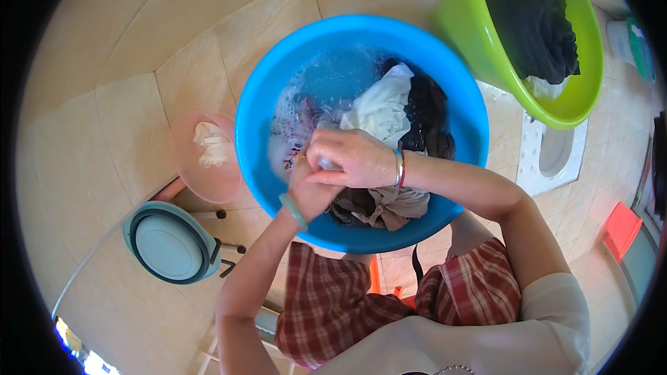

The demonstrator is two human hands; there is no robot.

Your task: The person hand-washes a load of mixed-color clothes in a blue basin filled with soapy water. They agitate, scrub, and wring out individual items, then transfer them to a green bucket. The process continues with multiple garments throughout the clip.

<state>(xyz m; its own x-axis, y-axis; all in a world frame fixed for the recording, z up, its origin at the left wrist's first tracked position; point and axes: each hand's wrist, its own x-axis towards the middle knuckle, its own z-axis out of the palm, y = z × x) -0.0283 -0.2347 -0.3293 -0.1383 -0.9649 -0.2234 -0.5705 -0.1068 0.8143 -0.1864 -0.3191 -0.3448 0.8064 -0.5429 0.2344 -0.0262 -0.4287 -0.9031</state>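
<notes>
A white top with a pale short sleeve (556, 305) at four o'clock covers the torso, a beaded silvery chain (455, 369) and part of a dark curved mark (415, 373) showing near five o'clock. Above it, between five and six, come red plaid shorts (333, 298) with cream lines. The left hand (313, 191) has a pale green bangle (293, 212) toward seven, the right hand (354, 158) a silvery bracelet (398, 169) and red cord (402, 169) near three.

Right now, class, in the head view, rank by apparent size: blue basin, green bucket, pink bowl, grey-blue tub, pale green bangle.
1. Blue basin
2. Green bucket, partly cut off by the top edge
3. Pink bowl and grey-blue tub: too alike to rank
4. Pale green bangle
</notes>
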